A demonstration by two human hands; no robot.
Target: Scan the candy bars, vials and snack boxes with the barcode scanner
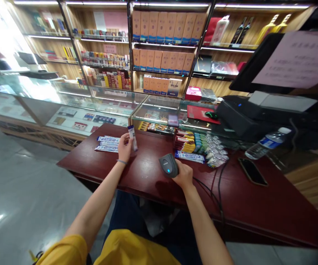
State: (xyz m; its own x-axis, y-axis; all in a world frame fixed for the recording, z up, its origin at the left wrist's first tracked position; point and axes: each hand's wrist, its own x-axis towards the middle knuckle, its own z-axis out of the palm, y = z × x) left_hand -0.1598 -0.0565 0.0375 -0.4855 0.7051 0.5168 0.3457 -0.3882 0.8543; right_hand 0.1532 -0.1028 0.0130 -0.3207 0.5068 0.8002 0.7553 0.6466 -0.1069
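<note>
My left hand point(124, 147) is closed on a slim blue-and-white packet point(133, 137), held upright just above the dark red table point(145, 165). Right beside that hand, to its left, several like packets point(106, 144) lie in a flat pile. In my right hand point(184, 174) is a dark grey barcode scanner point(168, 165) with a small blue light lit on it; its head points left, toward the held packet. Just beyond the scanner, one or more blue-and-white packets point(190, 156) lie in front of stacked goods. The writing on the packets is too small to read.
Stacked brown-and-yellow packs point(185, 140) and silvery wrapped rolls point(215, 149) stand at the table's back. A water bottle point(269, 142), a phone point(253, 171) and a black cable point(221, 191) occupy the right side. Glass display counters point(98, 106) run behind, below a monitor point(286, 62).
</note>
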